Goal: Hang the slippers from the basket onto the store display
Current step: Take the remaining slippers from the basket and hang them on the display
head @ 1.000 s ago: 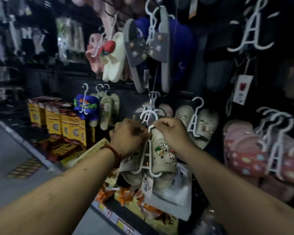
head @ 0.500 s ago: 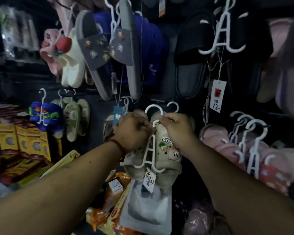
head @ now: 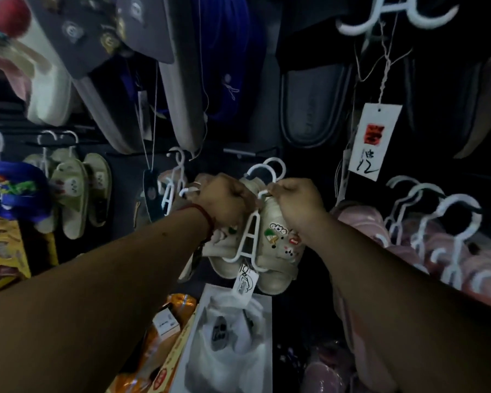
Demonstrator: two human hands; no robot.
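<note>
Hanging step under way. Left hand [head: 227, 200] and right hand [head: 298, 207] are both pinching the top of the white hanger [head: 250, 239], fingers curled. Beige slippers [head: 279, 255] are dangling down-left of the price tag [head: 374, 141]. Next, I think: hooking it over the peg [head: 240, 151] left of that tag, then releasing.

The left hand [head: 224, 199] hides most of one beige slipper [head: 221, 268]. The small tag [head: 245, 282] beneath is too blurred to read, and the top hanger [head: 357, 29] is cut off.
</note>
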